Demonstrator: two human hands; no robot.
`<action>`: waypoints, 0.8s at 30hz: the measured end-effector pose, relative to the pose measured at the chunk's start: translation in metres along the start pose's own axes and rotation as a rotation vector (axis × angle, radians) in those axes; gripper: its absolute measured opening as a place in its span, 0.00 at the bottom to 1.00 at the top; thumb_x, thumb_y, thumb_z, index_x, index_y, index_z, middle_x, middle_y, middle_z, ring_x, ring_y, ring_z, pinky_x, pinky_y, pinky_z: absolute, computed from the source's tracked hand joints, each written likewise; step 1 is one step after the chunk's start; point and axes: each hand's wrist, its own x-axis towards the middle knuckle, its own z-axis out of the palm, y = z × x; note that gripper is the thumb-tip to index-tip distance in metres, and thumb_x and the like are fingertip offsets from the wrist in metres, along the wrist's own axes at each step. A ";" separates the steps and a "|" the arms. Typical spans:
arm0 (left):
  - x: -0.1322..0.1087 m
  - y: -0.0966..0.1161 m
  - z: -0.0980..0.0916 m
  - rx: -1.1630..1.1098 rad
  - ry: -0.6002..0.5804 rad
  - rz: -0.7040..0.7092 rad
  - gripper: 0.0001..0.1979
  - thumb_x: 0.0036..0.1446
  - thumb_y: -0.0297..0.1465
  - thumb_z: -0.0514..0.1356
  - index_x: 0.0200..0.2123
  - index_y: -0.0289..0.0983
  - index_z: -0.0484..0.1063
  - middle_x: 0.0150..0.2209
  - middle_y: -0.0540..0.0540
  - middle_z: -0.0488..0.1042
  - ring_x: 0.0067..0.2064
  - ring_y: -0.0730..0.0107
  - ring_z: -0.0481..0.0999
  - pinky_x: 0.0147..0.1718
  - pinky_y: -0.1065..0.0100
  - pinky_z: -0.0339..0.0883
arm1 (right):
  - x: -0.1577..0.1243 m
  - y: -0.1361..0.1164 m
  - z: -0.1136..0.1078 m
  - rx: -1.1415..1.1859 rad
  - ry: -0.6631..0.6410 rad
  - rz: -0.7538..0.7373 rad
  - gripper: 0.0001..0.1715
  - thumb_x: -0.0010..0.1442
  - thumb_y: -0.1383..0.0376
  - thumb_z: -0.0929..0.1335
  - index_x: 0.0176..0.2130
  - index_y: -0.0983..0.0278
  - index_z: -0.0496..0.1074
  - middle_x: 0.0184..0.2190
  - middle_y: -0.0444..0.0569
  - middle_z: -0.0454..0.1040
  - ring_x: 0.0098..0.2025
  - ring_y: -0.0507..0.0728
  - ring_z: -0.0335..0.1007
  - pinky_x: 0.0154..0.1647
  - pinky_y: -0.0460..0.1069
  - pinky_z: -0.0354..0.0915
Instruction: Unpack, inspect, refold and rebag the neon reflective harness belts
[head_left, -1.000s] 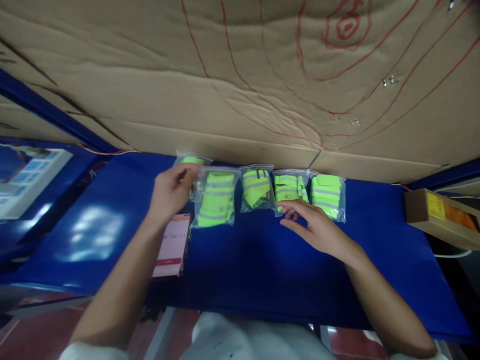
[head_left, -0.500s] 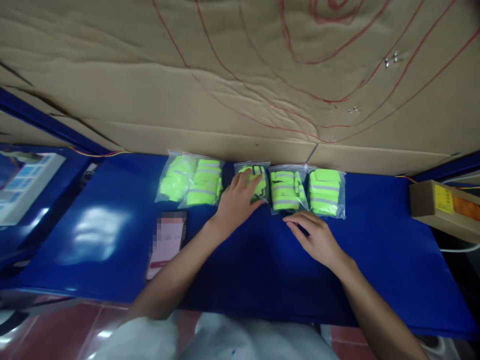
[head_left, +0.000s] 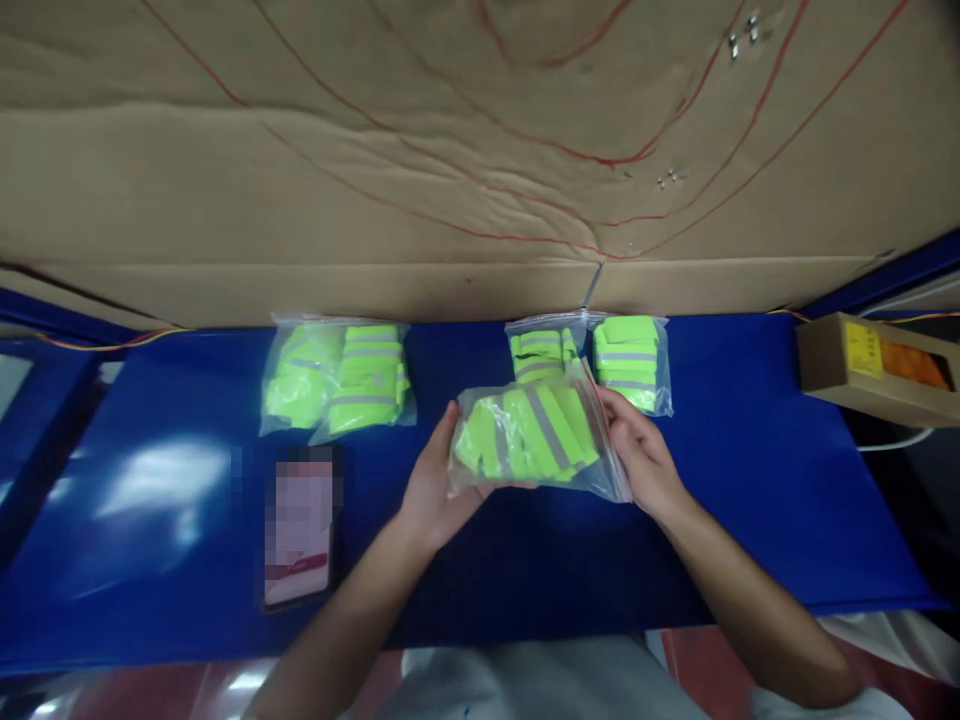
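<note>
Between my hands, raised over the blue table, is a clear zip bag with a folded neon-yellow reflective vest inside, grey stripes showing. My left hand grips its left end from below, thumb at the edge and fingers under it. My right hand pinches the red zip end on the right. Just behind, another bagged vest is partly covered by the held bag. Beside it lies one more bagged vest. Two further bags, a crumpled one and a neatly folded one, overlap on the left.
A phone with a blurred screen lies on the blue table at left. A cardboard box with a yellow label stands at the right edge. Cardboard panels with red lines and metal pins rise behind.
My left hand has lifted the middle bagged vest off the table towards me, and it has been turned. My right hand has come to hold its zip end. The view has shifted slightly.
</note>
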 end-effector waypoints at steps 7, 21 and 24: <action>0.005 -0.004 -0.010 0.409 0.147 0.234 0.31 0.44 0.37 0.80 0.53 0.42 0.79 0.48 0.48 0.82 0.49 0.63 0.80 0.49 0.68 0.72 | 0.004 -0.006 0.000 0.007 0.090 0.194 0.25 0.60 0.47 0.76 0.51 0.57 0.78 0.37 0.44 0.80 0.34 0.54 0.76 0.35 0.47 0.73; -0.005 0.015 -0.012 0.278 0.118 0.298 0.27 0.39 0.30 0.75 0.46 0.40 0.80 0.39 0.48 0.78 0.41 0.65 0.78 0.37 0.71 0.70 | -0.007 -0.021 0.007 -0.051 -0.287 -0.013 0.13 0.67 0.57 0.73 0.34 0.63 0.74 0.28 0.43 0.76 0.28 0.49 0.70 0.32 0.43 0.67; -0.006 0.016 -0.020 0.182 -0.095 0.103 0.29 0.39 0.37 0.76 0.48 0.39 0.79 0.40 0.44 0.79 0.42 0.57 0.81 0.40 0.65 0.74 | -0.012 -0.024 0.013 0.046 -0.574 -0.117 0.13 0.64 0.56 0.75 0.38 0.63 0.76 0.33 0.46 0.81 0.31 0.50 0.74 0.33 0.44 0.69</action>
